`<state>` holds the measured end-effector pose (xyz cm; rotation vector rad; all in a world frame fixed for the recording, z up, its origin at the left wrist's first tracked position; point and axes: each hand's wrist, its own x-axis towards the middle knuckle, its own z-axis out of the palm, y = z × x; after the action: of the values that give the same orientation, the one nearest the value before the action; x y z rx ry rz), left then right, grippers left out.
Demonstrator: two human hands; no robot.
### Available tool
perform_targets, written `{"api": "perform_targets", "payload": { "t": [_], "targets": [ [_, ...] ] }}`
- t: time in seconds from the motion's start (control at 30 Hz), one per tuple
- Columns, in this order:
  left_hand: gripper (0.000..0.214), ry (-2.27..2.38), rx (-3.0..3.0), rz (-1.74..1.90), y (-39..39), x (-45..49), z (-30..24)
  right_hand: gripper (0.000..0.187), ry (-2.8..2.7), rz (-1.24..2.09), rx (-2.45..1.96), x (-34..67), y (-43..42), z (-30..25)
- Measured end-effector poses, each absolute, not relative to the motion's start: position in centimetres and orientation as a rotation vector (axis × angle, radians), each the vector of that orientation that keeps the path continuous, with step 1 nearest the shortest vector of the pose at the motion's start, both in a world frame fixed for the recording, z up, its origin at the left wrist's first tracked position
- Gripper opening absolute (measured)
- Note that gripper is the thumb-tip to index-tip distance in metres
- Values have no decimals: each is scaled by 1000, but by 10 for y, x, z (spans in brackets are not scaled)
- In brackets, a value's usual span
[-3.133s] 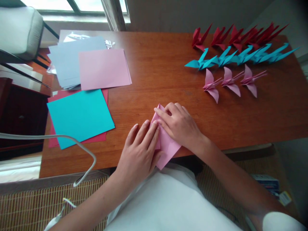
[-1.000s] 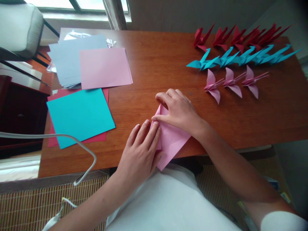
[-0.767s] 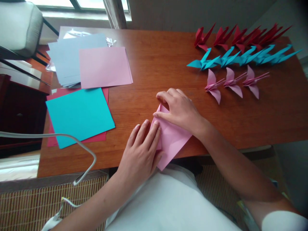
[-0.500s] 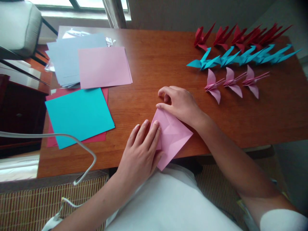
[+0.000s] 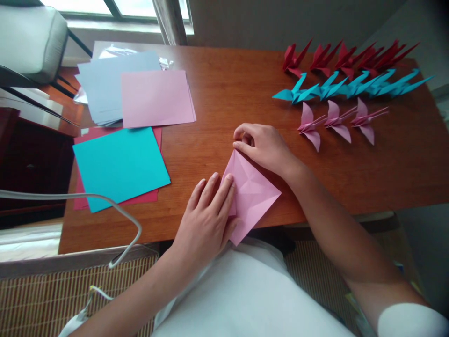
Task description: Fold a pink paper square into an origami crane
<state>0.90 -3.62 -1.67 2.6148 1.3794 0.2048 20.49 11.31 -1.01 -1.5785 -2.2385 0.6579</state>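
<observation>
A square of pink origami paper (image 5: 254, 187), creased and partly folded, lies turned cornerwise near the table's front edge. My left hand (image 5: 208, 213) presses flat on its left side with fingers stretched out, covering part of a folded flap. At the paper's far corner is my right hand (image 5: 264, 147), its fingers curled and its thumb and forefinger close together in a pinch there. Whether a layer lies between those fingertips is hard to see.
Folded cranes stand in rows at the far right: red (image 5: 324, 58), blue (image 5: 329, 89) and pink (image 5: 338, 119). On the left lie pink sheets (image 5: 157, 98), grey-blue sheets (image 5: 101, 89) and blue paper (image 5: 121, 164) over red paper. A white cable (image 5: 131, 220) crosses the front left.
My right hand's fingertips have shifted slightly right and away from me at the far corner, and its thumb covers less of the paper. My left hand stays pressed in place.
</observation>
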Motion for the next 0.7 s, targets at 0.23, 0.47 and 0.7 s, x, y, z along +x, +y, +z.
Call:
{"api": "perform_targets", "payload": {
  "t": [0.23, 0.47, 0.7],
  "targets": [
    [65, 1387, 2605, 206, -37, 9, -17, 27, -2368, 562, -1555, 200, 99, -8],
    [64, 1386, 2597, 208, -37, 10, -17, 52, -2468, 442, -1584, 195, 92, -8],
    [60, 1371, 2644, 228, -39, 10, -19, 56, -2484, 435, -1581, 196, 95, -9]
  ]
}}
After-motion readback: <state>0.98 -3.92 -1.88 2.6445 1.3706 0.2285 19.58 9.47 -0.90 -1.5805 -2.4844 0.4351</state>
